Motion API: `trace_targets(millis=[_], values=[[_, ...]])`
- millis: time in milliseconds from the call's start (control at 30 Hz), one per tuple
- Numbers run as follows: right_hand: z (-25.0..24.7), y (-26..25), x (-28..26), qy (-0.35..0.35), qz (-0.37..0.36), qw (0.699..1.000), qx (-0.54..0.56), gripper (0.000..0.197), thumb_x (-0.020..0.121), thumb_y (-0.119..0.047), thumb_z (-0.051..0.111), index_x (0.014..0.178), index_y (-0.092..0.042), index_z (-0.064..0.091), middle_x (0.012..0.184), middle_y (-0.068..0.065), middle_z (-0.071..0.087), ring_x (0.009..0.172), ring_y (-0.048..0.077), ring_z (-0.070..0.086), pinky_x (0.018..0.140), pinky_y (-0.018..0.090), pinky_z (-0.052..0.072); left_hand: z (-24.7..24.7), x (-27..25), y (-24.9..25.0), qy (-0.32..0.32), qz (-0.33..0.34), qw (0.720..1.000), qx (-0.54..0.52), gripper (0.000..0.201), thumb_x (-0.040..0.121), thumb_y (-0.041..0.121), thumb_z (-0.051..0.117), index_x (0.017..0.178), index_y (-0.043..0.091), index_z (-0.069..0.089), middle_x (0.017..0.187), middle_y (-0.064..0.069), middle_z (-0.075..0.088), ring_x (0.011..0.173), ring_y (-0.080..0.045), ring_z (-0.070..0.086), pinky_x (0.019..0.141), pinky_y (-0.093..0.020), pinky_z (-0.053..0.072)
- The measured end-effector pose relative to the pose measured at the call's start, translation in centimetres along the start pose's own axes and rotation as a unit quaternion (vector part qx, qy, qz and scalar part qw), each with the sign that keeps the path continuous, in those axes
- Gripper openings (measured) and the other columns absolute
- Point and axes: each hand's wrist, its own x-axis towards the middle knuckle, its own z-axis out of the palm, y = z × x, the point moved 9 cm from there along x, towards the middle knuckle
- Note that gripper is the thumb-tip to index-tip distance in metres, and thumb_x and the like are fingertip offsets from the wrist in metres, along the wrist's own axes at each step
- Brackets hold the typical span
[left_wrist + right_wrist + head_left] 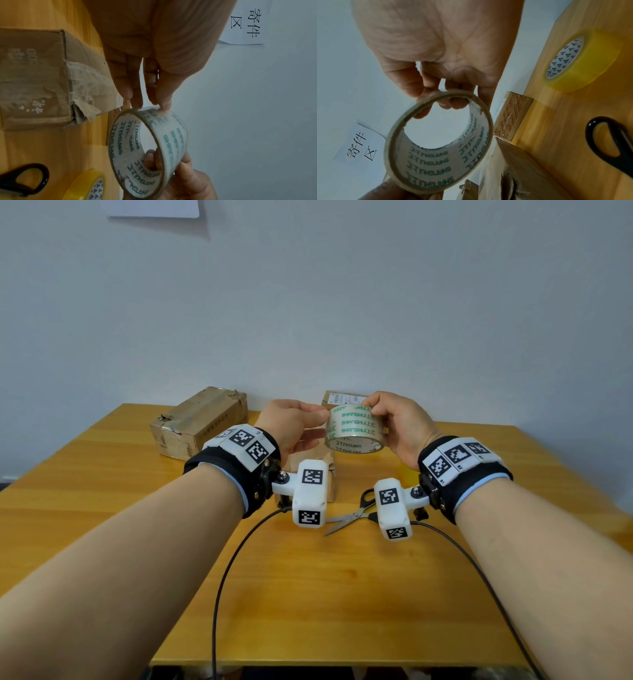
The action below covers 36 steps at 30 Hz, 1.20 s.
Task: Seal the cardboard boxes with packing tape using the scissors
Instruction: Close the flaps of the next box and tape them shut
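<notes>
- Both hands hold the clear tape roll [354,428] up above the counter [308,594]: the right hand [400,428] grips it with fingers curled through the core, the left hand [291,426] pinches its outer surface.
- From the head view, the scissors [352,513] lie on the counter, blades apart, near a worn cardboard box [198,422] on the left.
- Only the wrist views show a yellow tape roll [578,60] lying on the counter and a paper sign [247,23] on the wall.
</notes>
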Motion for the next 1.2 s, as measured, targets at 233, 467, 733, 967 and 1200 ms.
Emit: trace_targets(millis=[233, 467, 733, 967, 1200], values=[[0.2, -0.3, -0.3, -0.011, -0.009, 0.998, -0.055, 0.016, 0.090, -0.019, 0.053, 0.079, -0.017, 0.064, 0.084, 0.001, 0.063, 0.075, 0.015, 0.060, 0.063, 0.029, 0.050, 0.7, 0.4, 0.2, 0.016, 0.034, 0.995, 0.089, 0.010, 0.098, 0.015, 0.059, 0.089, 0.013, 0.063, 0.096, -0.005, 0.069, 0.089, -0.015, 0.066, 0.068, -0.026, 0.054], [0.2, -2.4, 0.0, -0.027, -0.067, 0.975, -0.210, 0.031, 0.095, -0.030, 0.067, 0.067, -0.020, 0.059, 0.072, 0.001, 0.063, 0.070, 0.017, 0.058, 0.069, 0.030, 0.047, 0.7, 0.3, 2.9, 0.041, 0.137, 0.971, 0.189, 0.020, 0.100, 0.016, 0.050, 0.083, 0.019, 0.058, 0.087, 0.001, 0.069, 0.099, -0.023, 0.068, 0.089, -0.038, 0.056], [0.4, -3.6, -0.2, -0.015, -0.109, 0.907, -0.406, 0.035, 0.097, -0.038, 0.062, 0.075, -0.011, 0.058, 0.073, -0.003, 0.061, 0.070, 0.015, 0.059, 0.056, 0.021, 0.044, 0.8, 0.1, 3.4, 0.003, 0.131, 0.975, 0.182, 0.014, 0.102, 0.010, 0.045, 0.091, 0.013, 0.052, 0.081, -0.006, 0.063, 0.081, -0.019, 0.069, 0.066, -0.025, 0.056], [1.5, -2.9, 0.3, -0.037, -0.071, 0.836, -0.543, 0.049, 0.085, -0.062, 0.067, 0.084, -0.013, 0.069, 0.074, -0.003, 0.063, 0.066, 0.011, 0.055, 0.058, 0.027, 0.040, 0.7, -0.4, 0.5, -0.053, 0.062, 0.986, 0.146, 0.014, 0.091, 0.007, 0.067, 0.084, 0.011, 0.056, 0.076, -0.005, 0.065, 0.077, -0.017, 0.069, 0.080, -0.035, 0.057], [4.0, -4.0, 0.4, -0.144, -0.035, 0.888, -0.436, 0.063, 0.053, -0.062, 0.080, 0.098, -0.021, 0.066, 0.098, 0.001, 0.072, 0.091, 0.018, 0.071, 0.074, 0.029, 0.057, -3.0, 1.7, 1.0, 0.027, 0.012, 0.996, 0.080, 0.013, 0.091, -0.001, 0.063, 0.089, 0.011, 0.057, 0.075, -0.004, 0.065, 0.069, -0.014, 0.071, 0.071, -0.031, 0.056]])
